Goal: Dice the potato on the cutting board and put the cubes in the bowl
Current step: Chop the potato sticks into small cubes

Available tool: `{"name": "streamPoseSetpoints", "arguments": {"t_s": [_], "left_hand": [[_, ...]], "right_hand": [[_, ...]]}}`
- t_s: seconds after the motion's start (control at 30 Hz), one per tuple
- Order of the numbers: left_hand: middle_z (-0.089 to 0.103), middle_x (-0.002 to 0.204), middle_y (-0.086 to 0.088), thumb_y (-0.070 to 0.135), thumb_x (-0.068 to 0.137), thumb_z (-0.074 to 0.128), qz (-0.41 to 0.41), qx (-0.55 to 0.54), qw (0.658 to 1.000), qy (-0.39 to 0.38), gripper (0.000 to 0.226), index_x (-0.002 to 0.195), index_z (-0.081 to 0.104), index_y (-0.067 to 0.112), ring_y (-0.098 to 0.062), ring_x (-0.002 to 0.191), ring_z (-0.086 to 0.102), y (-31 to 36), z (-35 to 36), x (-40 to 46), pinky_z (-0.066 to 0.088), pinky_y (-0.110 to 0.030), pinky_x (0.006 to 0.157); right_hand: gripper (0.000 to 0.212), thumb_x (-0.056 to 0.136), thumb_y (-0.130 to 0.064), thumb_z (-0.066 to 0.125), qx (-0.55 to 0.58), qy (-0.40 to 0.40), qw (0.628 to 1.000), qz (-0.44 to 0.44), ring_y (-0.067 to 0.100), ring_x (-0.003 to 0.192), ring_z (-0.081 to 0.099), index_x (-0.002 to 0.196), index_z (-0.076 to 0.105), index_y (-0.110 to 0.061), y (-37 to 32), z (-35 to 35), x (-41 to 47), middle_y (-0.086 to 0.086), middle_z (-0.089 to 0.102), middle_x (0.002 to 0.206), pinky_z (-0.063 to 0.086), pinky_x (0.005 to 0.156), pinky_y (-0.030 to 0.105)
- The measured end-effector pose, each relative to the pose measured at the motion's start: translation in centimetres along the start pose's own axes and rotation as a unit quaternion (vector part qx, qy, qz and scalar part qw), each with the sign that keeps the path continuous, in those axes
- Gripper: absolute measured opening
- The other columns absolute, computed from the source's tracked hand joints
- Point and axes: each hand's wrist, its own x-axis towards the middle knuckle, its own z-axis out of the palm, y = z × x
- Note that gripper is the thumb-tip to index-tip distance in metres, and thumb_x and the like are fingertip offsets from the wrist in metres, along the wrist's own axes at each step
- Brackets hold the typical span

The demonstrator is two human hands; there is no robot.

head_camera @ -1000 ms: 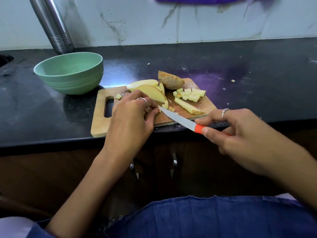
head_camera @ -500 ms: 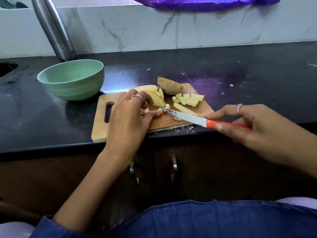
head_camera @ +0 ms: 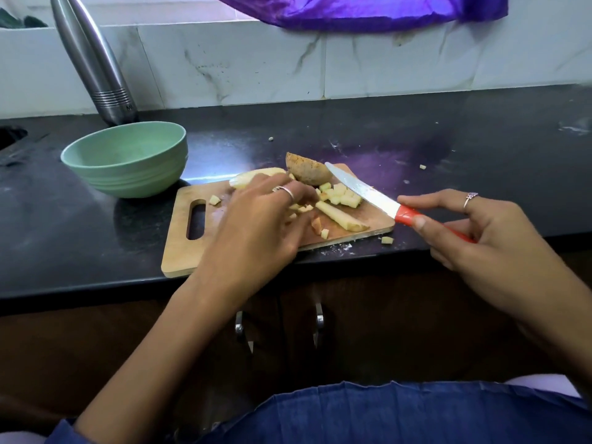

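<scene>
The right hand grips one knife by its red handle, thumb and curled fingers round the grip and the forefinger stretched out along the top; one ring sits on that hand. The blade points up and to the left, its tip close beside the skin-on potato piece and its flat just over the pile of cubes at the far right of the cutting board.

The left hand lies low over the middle of the board, knuckles up, fingers bent down among the cut pieces; its fingertips are hidden and blurred, so whether they pinch anything I cannot tell. It too wears a ring, though the blur makes it hard to say whether there is only one. Past its knuckles one pale peeled slice shows at the far edge of the board, and just right of the fingers lies one long potato strip, running toward the board's near right corner.

Loose cubes: one lone cube near the board's handle slot, two small bits near the front edge, a few more half-hidden by the fingers. The pile holds roughly eight to ten cubes; they overlap too much for a sure count. Off the board, one fallen cube rests on the counter by the right corner, and another scrap lies farther back.

One green bowl stands on the counter left of the board's far corner, with no cubes visible in it. Behind it leans one steel bottle, and one purple cloth hangs above the tiled wall.
</scene>
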Motion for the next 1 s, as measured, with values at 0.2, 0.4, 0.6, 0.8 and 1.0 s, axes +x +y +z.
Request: {"name": "streamPoseSetpoints", "arguments": {"t_s": [0.2, 0.4, 0.6, 0.8, 1.0], "left_hand": [[0.068, 0.100, 0.002, 0.026, 0.084, 0.055, 0.073, 0.012, 0.995, -0.065, 0.025, 0.100, 0.072, 0.016, -0.023, 0.098, 0.060, 1.2, 1.9, 1.4, 0.051, -0.043, 0.080], [0.066, 0.096, 0.004, 0.038, 0.085, 0.054, 0.103, -0.002, 0.987, -0.125, 0.031, 0.100, 0.072, 0.018, -0.018, 0.088, 0.059, 1.2, 3.1, 2.4, 0.052, -0.036, 0.074], [0.065, 0.088, 0.003, 0.033, 0.087, 0.055, 0.138, 0.009, 0.983, -0.121, 0.024, 0.094, 0.071, 0.016, -0.016, 0.083, 0.059, 1.1, 2.9, 3.0, 0.052, -0.037, 0.067], [0.062, 0.094, -0.004, 0.013, 0.090, 0.045, 0.201, 0.079, 0.968, -0.129, 0.025, 0.105, 0.065, 0.013, -0.029, 0.082, 0.057, 0.5, 3.2, 3.2, 0.049, -0.046, 0.067], [0.062, 0.104, -0.007, 0.000, 0.082, 0.040, 0.176, 0.010, 0.983, -0.050, 0.038, 0.112, 0.063, 0.008, -0.029, 0.097, 0.058, 0.2, 3.3, 3.0, 0.050, -0.044, 0.075]], "right_hand": [[0.018, 0.088, -0.031, 0.057, 0.036, 0.034, 0.998, 0.032, 0.015, 0.046, 0.032, 0.102, 0.067, -0.037, 1.5, 0.6, -0.1, -0.002, 0.040, 0.044, 0.028, 0.050, 0.032], [0.018, 0.089, -0.028, 0.057, 0.047, 0.041, 0.997, 0.043, 0.013, 0.045, 0.033, 0.102, 0.066, -0.037, 2.1, 0.3, -0.5, -0.002, 0.041, 0.044, 0.028, 0.048, 0.029], [0.019, 0.089, -0.029, 0.056, 0.045, 0.027, 0.997, 0.050, 0.011, 0.044, 0.033, 0.103, 0.066, -0.037, 1.6, 0.0, -0.7, 0.000, 0.041, 0.046, 0.028, 0.046, 0.030], [0.019, 0.088, -0.029, 0.056, 0.055, 0.034, 0.997, 0.051, 0.012, 0.045, 0.033, 0.101, 0.067, -0.037, 1.6, -0.2, -0.8, -0.002, 0.040, 0.045, 0.028, 0.047, 0.031], [0.020, 0.088, -0.028, 0.056, 0.057, 0.030, 0.997, 0.045, 0.011, 0.044, 0.032, 0.102, 0.066, -0.037, 1.7, -0.3, -0.9, -0.002, 0.039, 0.045, 0.027, 0.047, 0.030]]}}
